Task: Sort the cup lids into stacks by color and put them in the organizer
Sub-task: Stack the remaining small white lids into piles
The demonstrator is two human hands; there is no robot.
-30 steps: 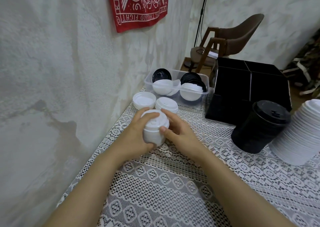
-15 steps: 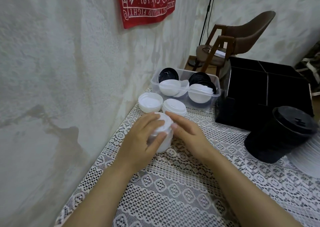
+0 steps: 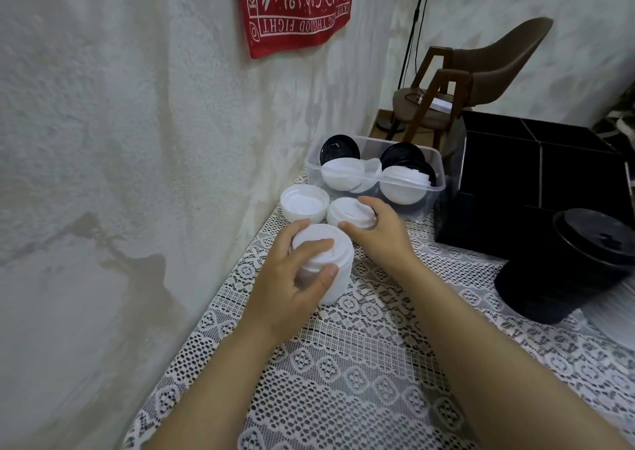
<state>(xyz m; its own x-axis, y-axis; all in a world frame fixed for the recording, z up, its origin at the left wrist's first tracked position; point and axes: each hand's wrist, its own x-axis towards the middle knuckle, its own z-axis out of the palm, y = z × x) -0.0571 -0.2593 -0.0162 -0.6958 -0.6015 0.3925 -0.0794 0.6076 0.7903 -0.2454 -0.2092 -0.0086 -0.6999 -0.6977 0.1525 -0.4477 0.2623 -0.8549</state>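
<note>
The wall (image 3: 103,140) runs close along your left, and the left edge of the lace cloth (image 3: 343,381) lies right against it, so nothing opens toward 9 o'clock. A red cloth (image 3: 295,6) hangs on that wall at 12 o'clock.

Your left hand (image 3: 292,284) wraps the tall white lid stack (image 3: 340,253), which stands upright on the cloth near the wall edge. The thumb is curled on its near side, the fingers over its top and far side. At 11 o'clock from it, just beside, sit the upturned white lids (image 3: 304,205). At 1 o'clock, just beside it, is the short white lid stack (image 3: 347,212). Your right hand (image 3: 381,240) grips it, fingers curled over the far rim, thumb at the near rim.

Behind both, the clear bin (image 3: 434,198) holds loose black and white lids, its near wall just past your right fingers. The black organizer (image 3: 536,174) stands at 2 o'clock, just beside the bin, and the black lid stack (image 3: 556,271) stands at 3 o'clock, in front of it.

Open cloth lies between your right forearm and that black stack, and more at 6 o'clock between your forearms. A chair (image 3: 481,71) stands beyond the table's far edge.
</note>
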